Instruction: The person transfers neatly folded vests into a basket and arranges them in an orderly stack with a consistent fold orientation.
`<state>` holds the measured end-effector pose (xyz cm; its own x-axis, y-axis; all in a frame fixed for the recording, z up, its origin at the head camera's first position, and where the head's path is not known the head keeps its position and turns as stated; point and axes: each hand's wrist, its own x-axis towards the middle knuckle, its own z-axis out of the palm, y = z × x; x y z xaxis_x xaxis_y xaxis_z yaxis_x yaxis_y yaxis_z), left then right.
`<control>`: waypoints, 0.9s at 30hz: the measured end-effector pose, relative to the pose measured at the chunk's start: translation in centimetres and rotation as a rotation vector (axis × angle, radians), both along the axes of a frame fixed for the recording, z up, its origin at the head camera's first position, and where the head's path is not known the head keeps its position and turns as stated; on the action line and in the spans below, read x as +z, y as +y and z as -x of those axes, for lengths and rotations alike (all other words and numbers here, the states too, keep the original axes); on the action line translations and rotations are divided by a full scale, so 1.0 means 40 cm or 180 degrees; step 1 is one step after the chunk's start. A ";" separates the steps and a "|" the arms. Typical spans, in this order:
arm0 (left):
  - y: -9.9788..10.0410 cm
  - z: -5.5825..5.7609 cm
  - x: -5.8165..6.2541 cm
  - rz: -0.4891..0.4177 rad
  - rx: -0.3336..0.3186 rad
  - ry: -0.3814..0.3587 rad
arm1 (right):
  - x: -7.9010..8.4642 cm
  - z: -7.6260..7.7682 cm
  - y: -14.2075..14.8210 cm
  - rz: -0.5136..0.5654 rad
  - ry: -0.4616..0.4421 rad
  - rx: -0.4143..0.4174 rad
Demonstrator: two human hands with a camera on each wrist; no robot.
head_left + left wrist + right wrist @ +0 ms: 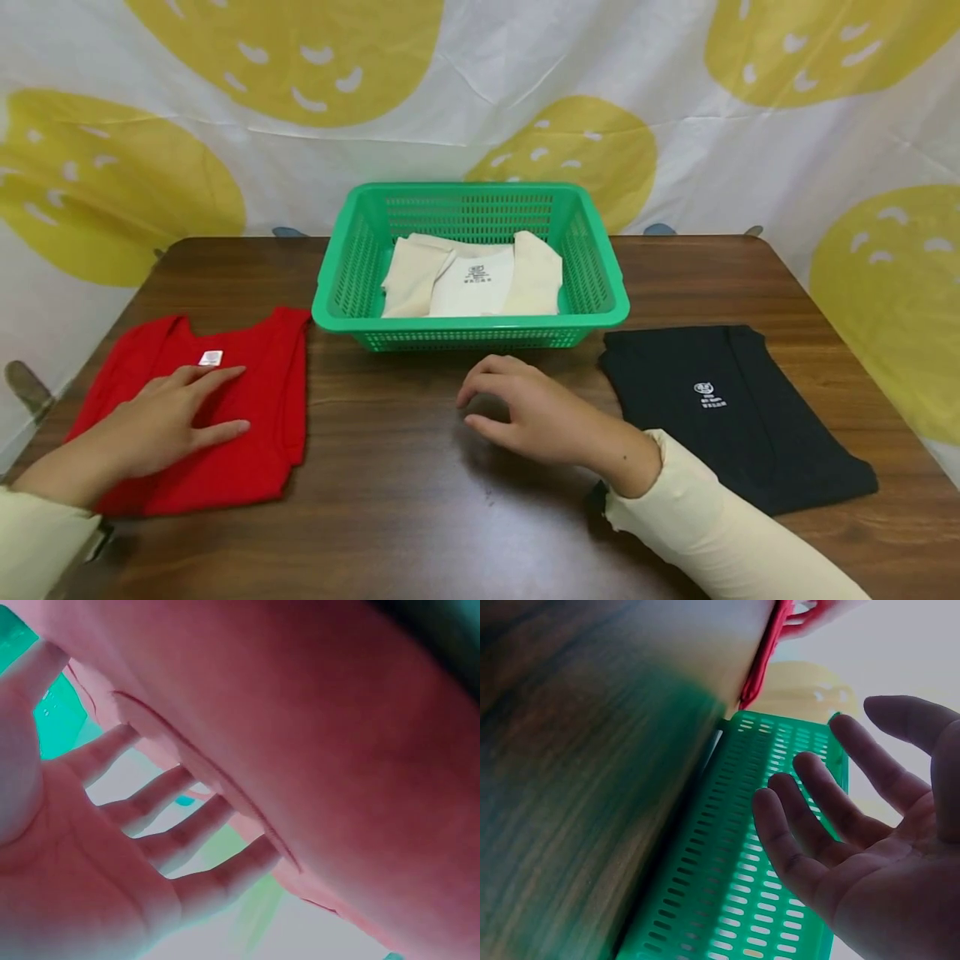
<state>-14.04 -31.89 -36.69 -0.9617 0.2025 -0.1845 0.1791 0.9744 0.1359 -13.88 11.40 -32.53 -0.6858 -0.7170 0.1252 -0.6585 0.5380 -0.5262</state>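
Observation:
A folded red shirt with a white neck label lies on the left of the table. My left hand is over it, fingers spread; in the left wrist view the fingertips reach right to the red cloth. In front of the green basket, my right hand hovers above the wood with fingers relaxed and nothing in them. The right wrist view shows its open palm beside the basket's slotted wall. Inside the basket lies a folded cream shirt with dark print.
A folded black shirt with a small white print lies on the right of the brown wooden table, partly behind the right forearm. Behind the table hangs a white curtain with large yellow shapes.

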 end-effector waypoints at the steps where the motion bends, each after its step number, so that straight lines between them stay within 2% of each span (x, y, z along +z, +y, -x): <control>1: 0.000 -0.003 0.002 0.0000 -0.0002 -0.0003 | -0.001 -0.001 -0.001 -0.0025 0.0002 0.0009; 15: 0.019 -0.051 0.027 0.0006 -0.0070 0.0041 | -0.014 -0.006 -0.003 -0.0173 0.0014 0.0054; 22: 0.034 -0.067 0.033 0.0015 -0.0027 -0.0110 | -0.014 -0.007 -0.002 -0.0187 -0.0040 0.0059; 27: 0.039 -0.085 0.035 -0.0011 -0.0077 -0.0079 | -0.012 -0.006 -0.004 -0.0236 -0.0040 0.0057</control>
